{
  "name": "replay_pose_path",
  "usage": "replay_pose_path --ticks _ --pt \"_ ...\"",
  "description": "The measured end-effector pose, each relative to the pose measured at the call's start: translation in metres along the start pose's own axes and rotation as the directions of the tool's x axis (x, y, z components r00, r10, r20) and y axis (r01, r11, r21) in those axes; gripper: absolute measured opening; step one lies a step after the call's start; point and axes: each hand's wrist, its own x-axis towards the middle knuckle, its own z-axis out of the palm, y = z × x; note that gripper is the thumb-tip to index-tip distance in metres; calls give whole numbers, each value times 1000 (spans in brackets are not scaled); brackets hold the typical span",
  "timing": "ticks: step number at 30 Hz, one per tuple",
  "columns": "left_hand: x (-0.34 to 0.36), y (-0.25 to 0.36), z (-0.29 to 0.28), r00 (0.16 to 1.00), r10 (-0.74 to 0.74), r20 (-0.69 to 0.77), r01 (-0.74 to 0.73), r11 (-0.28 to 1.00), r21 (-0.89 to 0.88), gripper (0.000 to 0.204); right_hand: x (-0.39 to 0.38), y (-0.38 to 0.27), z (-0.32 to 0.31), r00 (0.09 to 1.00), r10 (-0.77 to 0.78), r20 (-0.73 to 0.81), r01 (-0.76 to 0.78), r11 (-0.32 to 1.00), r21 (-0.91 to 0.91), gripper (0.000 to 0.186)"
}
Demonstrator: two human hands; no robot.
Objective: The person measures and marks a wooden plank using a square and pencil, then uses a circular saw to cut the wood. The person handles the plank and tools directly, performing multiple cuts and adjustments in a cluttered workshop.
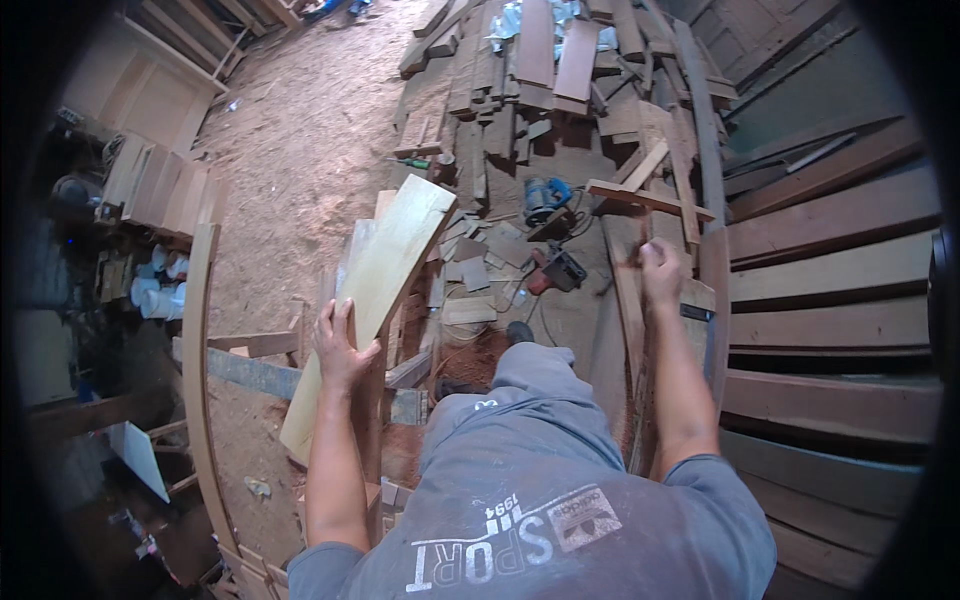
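My left hand grips the edge of a long pale wooden board, thumb on one side and fingers on the other. The board slants from lower left to upper right, and my forearm covers part of its lower end. Other pieces of wood lie beneath it. Out to the right, my right hand is closed with its fingers curled, over the long timber beside me. Whatever may be inside those fingers is hidden.
Between my hands lie a blue power tool, a red and black power tool, cords and wood offcuts. Crossed wooden strips sit beyond my right hand. Stacked boards stand ahead; large planks line the right.
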Motion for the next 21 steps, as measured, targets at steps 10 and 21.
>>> replay_pose_path --ticks 10,21 --pt "-12 4 -11 1000 -27 10 27 1000 -6 99 122 47 20 926 296 235 -93 781 -617 72" --pt "-11 2 -12 998 -43 37 42 999 16 103 163 68 20 821 547 165 -336 695 -636 77"
